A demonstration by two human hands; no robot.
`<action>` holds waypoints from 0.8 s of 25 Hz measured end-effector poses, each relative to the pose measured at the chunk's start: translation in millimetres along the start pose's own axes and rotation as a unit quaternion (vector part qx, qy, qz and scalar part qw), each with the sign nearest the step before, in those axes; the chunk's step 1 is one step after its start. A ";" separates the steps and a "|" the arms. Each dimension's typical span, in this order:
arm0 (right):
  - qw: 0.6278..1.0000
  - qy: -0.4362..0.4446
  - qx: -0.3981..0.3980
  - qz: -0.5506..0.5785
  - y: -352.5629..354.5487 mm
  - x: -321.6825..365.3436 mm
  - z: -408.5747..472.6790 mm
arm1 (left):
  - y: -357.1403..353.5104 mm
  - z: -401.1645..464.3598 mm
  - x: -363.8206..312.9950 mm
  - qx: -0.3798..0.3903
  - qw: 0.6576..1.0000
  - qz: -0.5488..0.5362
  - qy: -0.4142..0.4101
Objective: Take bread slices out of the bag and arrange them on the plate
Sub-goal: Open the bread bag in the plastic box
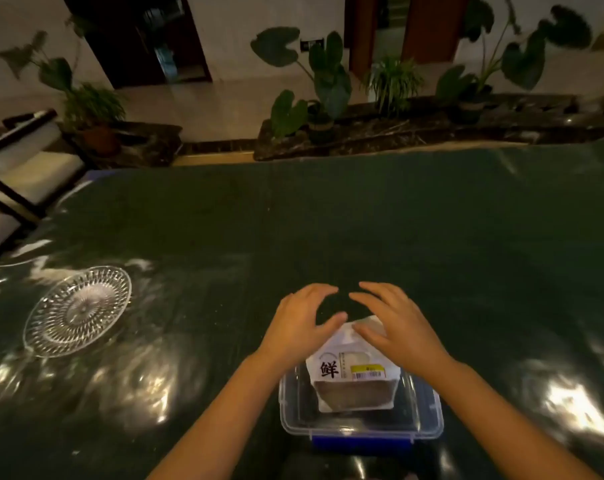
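The bread bag [354,372] stands in a clear box [428,417], its top between the spread, open left hand [298,323] and right hand [395,327], neither gripping yet. The glass plate [77,311] lies well left of the box. A hard pull on the sealed top could, I judge, squash slices or tip the box.

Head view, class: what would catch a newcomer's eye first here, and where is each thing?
First, the two hands, left and right, spread open over the top of the white bread bag, low and centre. The bag stands in a clear box. At the far left, an empty glass plate lies on the dark green table.
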State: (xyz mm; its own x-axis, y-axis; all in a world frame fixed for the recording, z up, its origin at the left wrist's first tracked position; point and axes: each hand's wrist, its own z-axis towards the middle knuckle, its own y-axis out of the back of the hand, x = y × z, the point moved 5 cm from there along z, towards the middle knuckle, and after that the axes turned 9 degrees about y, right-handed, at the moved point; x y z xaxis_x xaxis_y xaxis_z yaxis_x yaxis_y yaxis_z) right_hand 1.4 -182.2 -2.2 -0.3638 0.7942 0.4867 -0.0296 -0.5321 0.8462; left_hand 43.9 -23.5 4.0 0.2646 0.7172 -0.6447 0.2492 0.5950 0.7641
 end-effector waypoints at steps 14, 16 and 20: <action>0.998 0.059 0.008 0.028 -12.5 -11.1 -7.6 | -23.3 -21.4 31.0 -0.005 0.999 -0.044 0.012; 0.998 0.054 0.026 0.027 -13.9 -11.6 -1.2 | -23.5 -20.9 33.5 -0.006 1.000 -0.015 0.008; 0.987 -0.049 0.088 0.124 -14.6 -25.8 17.8 | -18.2 -16.2 34.1 0.005 1.000 0.030 0.007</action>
State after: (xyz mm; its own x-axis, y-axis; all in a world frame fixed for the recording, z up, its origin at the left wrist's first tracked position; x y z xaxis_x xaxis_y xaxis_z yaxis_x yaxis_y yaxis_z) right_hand 27.7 -189.7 -23.2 -0.2465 0.6748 0.6957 0.2148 -0.6619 0.7181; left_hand 33.3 -4.0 -31.6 0.2672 0.7563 -0.5971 0.2418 0.5472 0.8013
